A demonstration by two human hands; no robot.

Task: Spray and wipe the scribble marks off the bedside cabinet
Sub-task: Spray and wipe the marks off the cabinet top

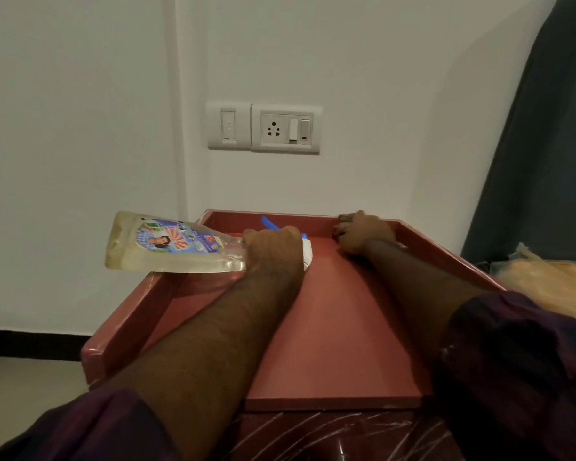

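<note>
The bedside cabinet's red top (330, 327) has a raised rim on three sides. My left hand (273, 251) grips the neck of a clear spray bottle (167, 244) that lies tilted sideways over the left rim, with its base to the left. Its blue trigger (268, 222) and white nozzle (307, 252) point right over the top. My right hand (363, 232) rests in the far right corner with curled fingers against the back rim. A pale sliver of cloth (401, 245) shows beside the wrist. I see no marks on the top.
A white wall with a switch and socket panel (263, 128) stands right behind the cabinet. A dark curtain (546, 161) hangs at the right above orange bedding (552, 284). The glossy cabinet front (346, 434) below the top shows pale streaks.
</note>
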